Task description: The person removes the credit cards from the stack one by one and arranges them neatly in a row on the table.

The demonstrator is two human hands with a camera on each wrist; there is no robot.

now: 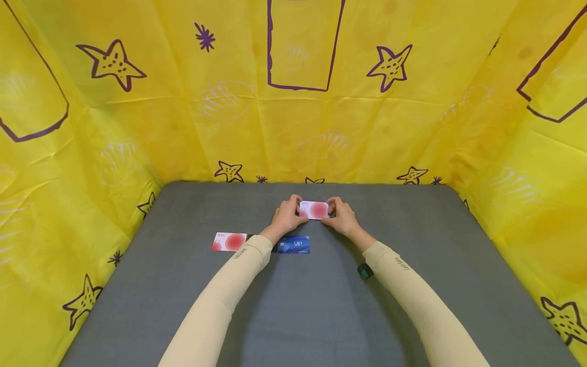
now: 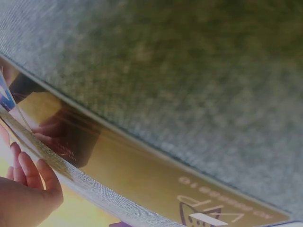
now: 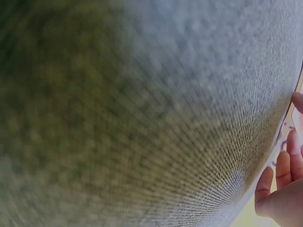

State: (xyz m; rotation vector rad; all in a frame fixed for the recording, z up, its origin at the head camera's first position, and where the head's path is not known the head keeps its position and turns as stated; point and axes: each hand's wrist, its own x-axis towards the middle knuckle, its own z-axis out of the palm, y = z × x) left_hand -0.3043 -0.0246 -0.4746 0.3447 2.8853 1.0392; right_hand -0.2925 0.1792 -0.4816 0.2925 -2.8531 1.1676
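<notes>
Gray tabletop (image 1: 440, 244) w/ fine fabric-like weave, spreading wide in front of you. Lying flat on it, L of ctr, approx. midway up from your side: a row of three cards. Far L, white-and-pink card (image 1: 228, 242) w/ lg. red circle. Mid., glossy dark card (image 2: 137, 161), mostly hidden in head view under your L sleeve (image 1: 249, 255). R end, blue card (image 1: 294, 244) marked "VIP" in pale letters.

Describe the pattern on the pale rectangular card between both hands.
The pale rectangular card has reddish circles, clearest in the head view.
</notes>
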